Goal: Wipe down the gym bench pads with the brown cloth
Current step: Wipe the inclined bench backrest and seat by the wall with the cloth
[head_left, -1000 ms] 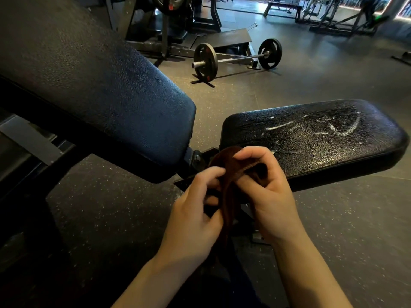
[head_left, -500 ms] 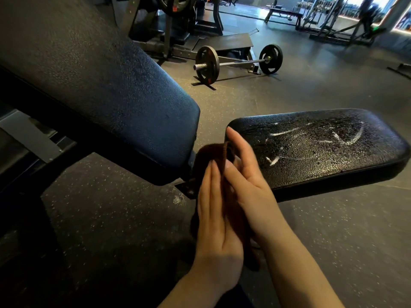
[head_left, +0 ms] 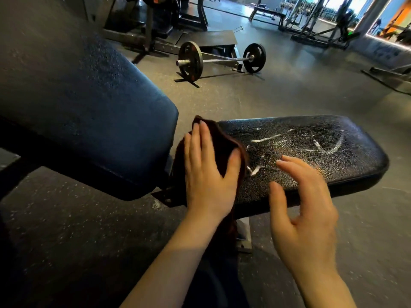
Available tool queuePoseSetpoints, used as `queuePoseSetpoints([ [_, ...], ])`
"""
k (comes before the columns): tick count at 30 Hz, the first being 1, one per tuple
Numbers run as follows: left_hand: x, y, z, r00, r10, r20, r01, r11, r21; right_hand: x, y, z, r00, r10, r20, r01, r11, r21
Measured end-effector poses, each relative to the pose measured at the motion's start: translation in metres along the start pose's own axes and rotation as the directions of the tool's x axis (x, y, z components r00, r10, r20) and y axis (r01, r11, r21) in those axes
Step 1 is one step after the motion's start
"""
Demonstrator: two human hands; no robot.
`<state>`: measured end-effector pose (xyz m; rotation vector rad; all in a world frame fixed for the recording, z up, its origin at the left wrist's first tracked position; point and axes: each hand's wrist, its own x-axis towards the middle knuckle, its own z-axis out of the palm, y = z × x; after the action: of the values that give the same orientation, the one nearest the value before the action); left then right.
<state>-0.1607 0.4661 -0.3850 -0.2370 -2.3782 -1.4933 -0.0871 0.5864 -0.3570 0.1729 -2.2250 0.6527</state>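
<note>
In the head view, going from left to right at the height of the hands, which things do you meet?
Inclined back pad → brown cloth under the left hand → right hand → the seat pad's wet far end.

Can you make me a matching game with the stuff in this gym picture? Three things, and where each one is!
Things:
1. crumpled brown cloth
2. metal barbell with round black plates
3. white foamy streaks

Places:
A. on the grey floor behind the bench
B. on top of the flat black seat pad
C. under the flat left hand, at the seat pad's near end

Pairs: 1-C, 2-A, 3-B
</note>
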Motion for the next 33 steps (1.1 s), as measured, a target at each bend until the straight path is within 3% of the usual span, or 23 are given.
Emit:
queuePoseSetpoints([
  [2,0.005,-0.011,0.006,0.94,-0.182,0.288,0.119,0.967,0.224,-0.007,0.015,0.012,0.999,-0.037,0.008,0.037,0.993,-0.113],
  [4,0.006,-0.016,0.009,0.89,-0.275,0.363,0.202,0.953,0.227,-0.013,0.028,0.025,0.998,-0.062,0.007,0.062,0.978,-0.2],
  [15,0.089,-0.029,0.034,0.839,-0.319,0.442,0.212,0.938,0.275,-0.011,0.05,0.071,0.951,-0.165,-0.26,0.053,0.919,-0.39],
  [21,0.148,-0.043,0.055,0.827,-0.346,0.444,0.268,0.935,0.231,-0.009,0.055,0.075,0.929,-0.232,-0.287,0.098,0.905,-0.413],
  [33,0.007,-0.008,0.002,0.874,-0.286,0.393,0.216,0.953,0.213,-0.01,0.051,0.07,0.947,-0.171,-0.273,0.056,0.923,-0.381],
])
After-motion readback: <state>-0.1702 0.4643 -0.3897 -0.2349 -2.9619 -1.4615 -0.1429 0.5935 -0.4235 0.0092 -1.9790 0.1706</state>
